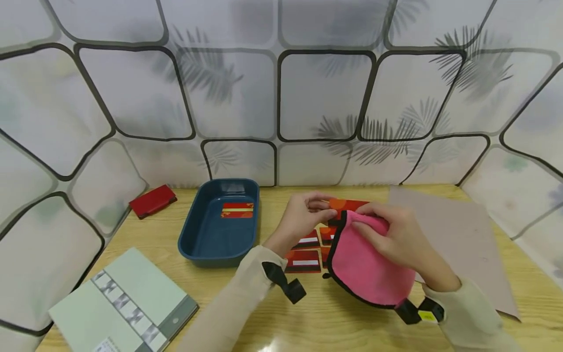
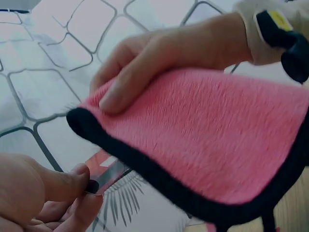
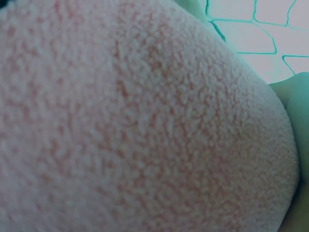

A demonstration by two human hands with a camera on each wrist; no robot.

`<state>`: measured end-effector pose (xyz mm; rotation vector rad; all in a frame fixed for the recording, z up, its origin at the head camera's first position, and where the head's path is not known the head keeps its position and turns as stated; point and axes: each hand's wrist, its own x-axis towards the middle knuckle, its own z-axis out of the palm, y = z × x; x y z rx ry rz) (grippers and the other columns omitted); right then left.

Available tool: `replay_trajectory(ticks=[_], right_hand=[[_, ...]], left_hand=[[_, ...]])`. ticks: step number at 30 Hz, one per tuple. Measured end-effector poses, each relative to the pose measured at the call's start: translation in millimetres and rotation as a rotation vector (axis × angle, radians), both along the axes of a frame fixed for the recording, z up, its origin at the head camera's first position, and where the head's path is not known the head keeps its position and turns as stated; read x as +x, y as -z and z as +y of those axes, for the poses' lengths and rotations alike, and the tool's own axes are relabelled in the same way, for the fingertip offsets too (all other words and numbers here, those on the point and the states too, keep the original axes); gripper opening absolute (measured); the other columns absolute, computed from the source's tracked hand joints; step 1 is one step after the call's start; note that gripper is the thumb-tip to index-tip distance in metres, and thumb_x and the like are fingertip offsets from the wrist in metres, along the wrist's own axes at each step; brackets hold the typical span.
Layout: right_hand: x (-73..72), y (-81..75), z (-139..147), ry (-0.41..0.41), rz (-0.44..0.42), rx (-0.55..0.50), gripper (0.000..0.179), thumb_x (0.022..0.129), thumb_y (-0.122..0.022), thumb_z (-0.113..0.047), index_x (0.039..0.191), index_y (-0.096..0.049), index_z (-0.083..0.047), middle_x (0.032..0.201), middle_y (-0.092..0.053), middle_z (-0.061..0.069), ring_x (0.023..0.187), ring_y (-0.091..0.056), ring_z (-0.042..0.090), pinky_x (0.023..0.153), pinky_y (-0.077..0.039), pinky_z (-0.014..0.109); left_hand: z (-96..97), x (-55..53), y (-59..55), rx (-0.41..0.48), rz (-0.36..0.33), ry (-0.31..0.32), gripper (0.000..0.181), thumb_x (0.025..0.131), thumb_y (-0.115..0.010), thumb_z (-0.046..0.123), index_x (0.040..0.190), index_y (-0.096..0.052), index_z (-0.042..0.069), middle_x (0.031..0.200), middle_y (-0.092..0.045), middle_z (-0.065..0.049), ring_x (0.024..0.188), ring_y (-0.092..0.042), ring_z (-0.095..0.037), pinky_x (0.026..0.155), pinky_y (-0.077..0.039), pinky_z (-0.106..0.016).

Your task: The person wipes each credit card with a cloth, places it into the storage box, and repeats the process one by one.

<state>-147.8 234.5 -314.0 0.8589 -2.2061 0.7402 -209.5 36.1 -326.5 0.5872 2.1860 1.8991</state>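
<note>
In the head view my left hand [image 1: 303,217] pinches the left edge of a red card [image 1: 347,204] between thumb and fingers, above the table. A pink cloth [image 1: 369,264] with black edging hangs from my right hand [image 1: 398,234], which grips its upper part with the thumb on the near side. The cloth's top lies against the card and covers part of it. In the left wrist view the cloth [image 2: 207,135] hides most of the card [image 2: 108,174]. Cloth [image 3: 145,121] fills most of the right wrist view. More red cards [image 1: 303,259] lie on the table, partly behind the cloth.
Left of the hands stands a blue tray [image 1: 186,244] with one red and gold card [image 1: 237,210] inside. A red wallet-like case [image 1: 153,201] lies at the back left. A pale green box or book [image 1: 127,293] is at front left, a greyish sheet [image 1: 462,244] at right.
</note>
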Motion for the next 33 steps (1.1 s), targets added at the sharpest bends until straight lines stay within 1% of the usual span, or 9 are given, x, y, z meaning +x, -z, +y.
replay_trajectory(ticks=[6,9,10,16,19,23,25,28,33], right_hand=[[-4.3,-0.9,-1,0.039,0.006,0.030,0.022,0.070,-0.081,-0.002,0.086,-0.072,-0.014,0.078,-0.071,-0.005,0.066,-0.061,0.003,0.063,-0.047,0.012],[-5.9,-2.0,-3,0.048,-0.007,0.046,0.021,0.071,-0.081,-0.004,0.087,-0.073,-0.014,0.079,-0.071,-0.006,0.069,-0.062,0.004,0.066,-0.048,0.011],[-6.0,-2.3,-4,0.048,-0.012,0.047,0.021,0.071,-0.081,-0.005,0.088,-0.073,-0.015,0.080,-0.071,-0.007,0.070,-0.062,0.004,0.067,-0.047,0.011],[-5.9,-3.4,-15,0.012,-0.011,0.055,0.021,0.072,-0.082,-0.008,0.088,-0.072,-0.017,0.080,-0.069,-0.009,0.069,-0.059,0.002,0.065,-0.046,0.012],[-5.6,-2.1,-19,-0.002,-0.006,0.044,0.024,0.071,-0.082,-0.007,0.089,-0.070,-0.017,0.080,-0.068,-0.008,0.068,-0.057,0.002,0.063,-0.045,0.013],[-4.7,-0.6,-20,-0.005,0.002,0.031,0.027,0.068,-0.082,-0.004,0.088,-0.068,-0.015,0.079,-0.068,-0.007,0.067,-0.057,0.003,0.063,-0.045,0.013],[-4.2,-0.3,-20,-0.009,0.002,0.035,0.027,0.068,-0.083,-0.004,0.087,-0.067,-0.016,0.078,-0.067,-0.008,0.066,-0.056,0.003,0.063,-0.045,0.013],[-3.5,0.9,-21,-0.023,-0.004,0.050,0.027,0.069,-0.083,-0.005,0.088,-0.067,-0.016,0.079,-0.067,-0.008,0.067,-0.056,0.002,0.063,-0.045,0.013],[-2.9,3.8,-27,-0.038,-0.004,0.060,0.026,0.070,-0.083,-0.006,0.088,-0.067,-0.016,0.079,-0.066,-0.008,0.065,-0.055,0.002,0.062,-0.044,0.013]], left_hand=[[-6.4,15.8,-4.3,0.026,0.027,0.080,0.033,0.088,-0.065,-0.003,0.120,-0.067,0.005,0.101,-0.071,-0.017,0.086,-0.069,-0.017,0.075,-0.057,-0.026],[-10.7,21.1,-6.6,0.025,0.027,0.093,0.033,0.089,-0.064,-0.003,0.121,-0.067,0.006,0.103,-0.070,-0.016,0.087,-0.068,-0.017,0.075,-0.057,-0.027],[-12.7,22.4,-7.2,0.030,0.030,0.099,0.033,0.089,-0.064,-0.002,0.121,-0.067,0.005,0.105,-0.070,-0.017,0.087,-0.068,-0.018,0.076,-0.057,-0.029],[-24.5,28.6,-6.2,0.071,-0.009,0.134,0.033,0.090,-0.062,-0.003,0.123,-0.064,0.001,0.111,-0.068,-0.020,0.087,-0.067,-0.016,0.076,-0.058,-0.031],[-25.6,31.6,-4.2,0.117,-0.048,0.148,0.032,0.090,-0.060,-0.004,0.122,-0.063,-0.003,0.110,-0.067,-0.023,0.082,-0.067,-0.012,0.075,-0.058,-0.030],[-24.9,35.0,0.7,0.176,-0.107,0.171,0.030,0.092,-0.058,-0.002,0.122,-0.061,-0.006,0.112,-0.065,-0.024,0.079,-0.065,-0.007,0.080,-0.058,-0.032],[-24.8,36.1,3.7,0.189,-0.131,0.181,0.031,0.093,-0.058,-0.001,0.123,-0.060,-0.005,0.115,-0.064,-0.024,0.080,-0.065,-0.007,0.083,-0.057,-0.033],[-26.1,37.6,7.4,0.189,-0.135,0.198,0.033,0.094,-0.056,-0.002,0.126,-0.057,-0.004,0.119,-0.062,-0.024,0.085,-0.066,-0.010,0.087,-0.056,-0.035],[-29.3,38.5,12.8,0.183,-0.114,0.214,0.032,0.095,-0.053,-0.002,0.127,-0.055,-0.005,0.122,-0.062,-0.026,0.094,-0.068,-0.019,0.088,-0.056,-0.037]])
